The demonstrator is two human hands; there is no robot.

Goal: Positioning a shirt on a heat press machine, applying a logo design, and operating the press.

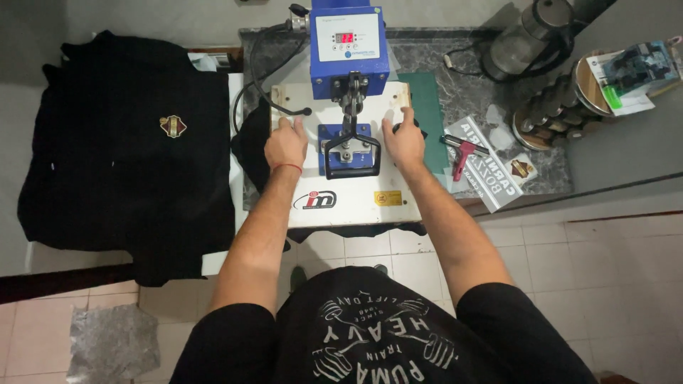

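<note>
I see both hands flat on the heat press's white top plate (341, 206), fingers spread. Left hand (286, 144) and right hand (404, 141) flank the black handle (352, 155), neither grip pinching anything.

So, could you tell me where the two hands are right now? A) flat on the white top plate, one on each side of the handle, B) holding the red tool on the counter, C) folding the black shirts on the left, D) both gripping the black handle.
A: the left hand and right hand lie on the top plate, either side of the handle.
</note>
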